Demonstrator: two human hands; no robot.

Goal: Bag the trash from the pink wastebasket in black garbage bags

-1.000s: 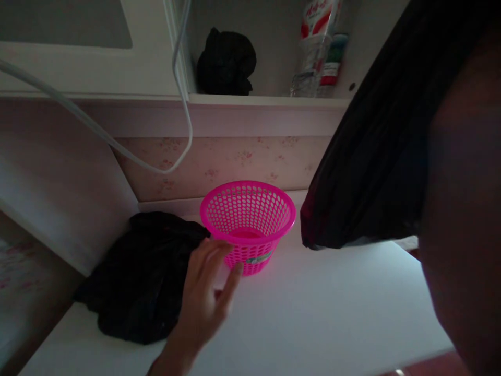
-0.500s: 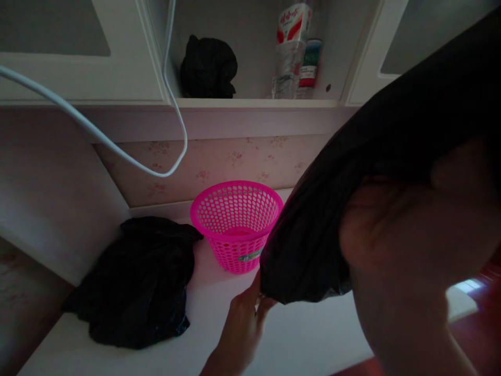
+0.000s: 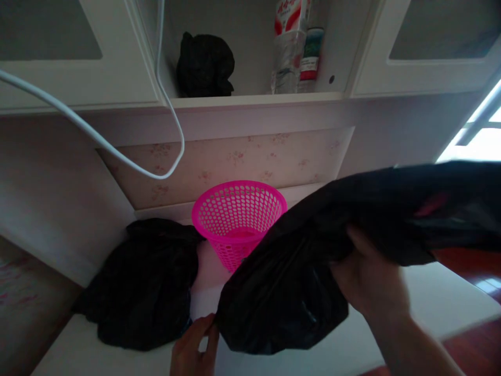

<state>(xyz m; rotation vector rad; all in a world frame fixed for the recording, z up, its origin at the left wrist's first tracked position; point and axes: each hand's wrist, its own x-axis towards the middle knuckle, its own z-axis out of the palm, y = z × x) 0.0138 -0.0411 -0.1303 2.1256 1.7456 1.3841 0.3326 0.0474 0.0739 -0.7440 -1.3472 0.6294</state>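
A: Main item, where?
B: Long wrinkled black plastic bag, in both hands over the flat white worktop. Low end left, rest runs off the right edge.
A: Grip?
B: Left hand: thumb and finger pinched together on the bag's lower left corner. Right hand: clamped on the bag mid-length, fingertips lost in the folds, bit blurred.
A: Next to it?
B: Round bright-pink perforated plastic basket, upright, behind the bag, which covers its lower right side. Left of the basket, heaped black plastic bag on the worktop.
A: Further out?
B: Pink floral wall panel behind. Thin white cable loops across upper left. White shelf above: dark bundle left, clear plastic bottle with red-and-white label right, green-and-red container beside it.
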